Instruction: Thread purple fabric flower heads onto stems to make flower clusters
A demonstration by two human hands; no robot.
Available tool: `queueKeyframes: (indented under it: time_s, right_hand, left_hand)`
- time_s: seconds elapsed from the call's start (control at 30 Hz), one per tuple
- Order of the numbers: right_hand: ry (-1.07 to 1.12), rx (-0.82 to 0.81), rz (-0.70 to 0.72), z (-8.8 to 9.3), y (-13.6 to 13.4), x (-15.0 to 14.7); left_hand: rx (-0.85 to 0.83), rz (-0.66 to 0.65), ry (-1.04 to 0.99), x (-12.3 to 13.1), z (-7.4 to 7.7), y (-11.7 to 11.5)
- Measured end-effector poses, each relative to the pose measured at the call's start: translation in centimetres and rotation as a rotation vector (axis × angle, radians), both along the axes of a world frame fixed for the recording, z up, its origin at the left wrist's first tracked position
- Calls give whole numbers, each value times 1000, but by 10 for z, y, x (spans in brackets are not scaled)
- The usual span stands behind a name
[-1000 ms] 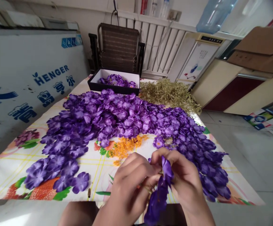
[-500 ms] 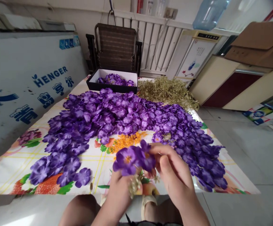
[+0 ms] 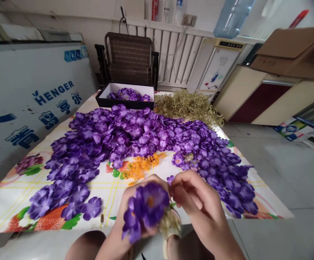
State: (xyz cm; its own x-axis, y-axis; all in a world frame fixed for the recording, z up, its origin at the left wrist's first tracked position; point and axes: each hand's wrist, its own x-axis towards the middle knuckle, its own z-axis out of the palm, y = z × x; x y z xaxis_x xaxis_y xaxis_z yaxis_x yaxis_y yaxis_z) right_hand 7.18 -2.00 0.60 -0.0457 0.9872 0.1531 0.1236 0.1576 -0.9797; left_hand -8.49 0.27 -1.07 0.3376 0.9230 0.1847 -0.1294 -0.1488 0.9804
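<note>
Close to the table's near edge, my left hand [image 3: 127, 213] is closed round a bunch of purple artificial flowers [image 3: 153, 204] with orange centres. The blooms face me and partly cover its fingers, and pale greenish stems [image 3: 171, 223] hang out below them. My right hand [image 3: 200, 207] is just to the right, thumb and fingertips pinched together by the bunch. What they grip is hidden. A small purple petal piece [image 3: 170, 179] shows at those fingertips; whether it is held cannot be told. Beyond my hands lie a heap of loose purple petals [image 3: 130, 130] and small orange flower centres [image 3: 140, 167].
A black box [image 3: 99, 101] with purple flowers stands at the table's back. Beside it lies a tangle of greenish stems [image 3: 191, 104]. Behind are a folding chair [image 3: 128, 54] and a water dispenser [image 3: 218, 66]; a white freezer [image 3: 38, 72] is on the left.
The left hand's flower bunch has lowered and turned its blooms toward me, its stems swinging right. My right fingertips have drawn back from the blooms and closed into a pinch.
</note>
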Motion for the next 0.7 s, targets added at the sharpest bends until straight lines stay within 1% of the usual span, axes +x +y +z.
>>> queueKeyframes:
  time_s: [0.03,0.07,0.1,0.13,0.17,0.3,0.37,0.43,0.47,0.57,0.6,0.63,0.67,0.7]
  right_hand:
    - [30,3,1,1,0,3]
    - [50,14,1,3,-1,6]
    - [57,32,8,4,-1,9]
    - [41,46,24,5,-2,13]
    - [2,44,44,6,-3,15]
    - [-274,9,143,8,-4,15]
    - [-381,25,171,9,-3,10]
    - [-438,19,184,9,-1,6]
    - [-447,-3,188,9,0,6]
    - [-397,-85,212,1,8,13]
    - [-374,-98,178,-6,14,19]
    - [-343,-93,114,-15,21,25]
    - [-349,-80,-15,-26,30,32]
    - [-404,-60,-191,-39,41,38]
  left_hand:
    - [9,-102,-24,-5,5,0]
    - [-3,-274,-66,-10,9,1]
    - [-35,-381,-77,-14,12,1]
    - [-59,-453,-86,-16,14,1]
    - [-90,-479,-92,-17,15,1]
    - [-247,-305,-131,-12,6,2]
    - [-312,-332,-128,-8,0,2]
    - [-331,-375,-77,-6,-4,2]
    - [-333,-377,-33,-6,-6,3]
    - [-278,-314,165,-5,-8,6]
    - [-245,-280,242,-4,-9,8]
    - [-213,-250,319,-3,-10,10]
    - [-185,-233,390,-1,-11,13]
    - [-164,-230,445,1,-12,16]
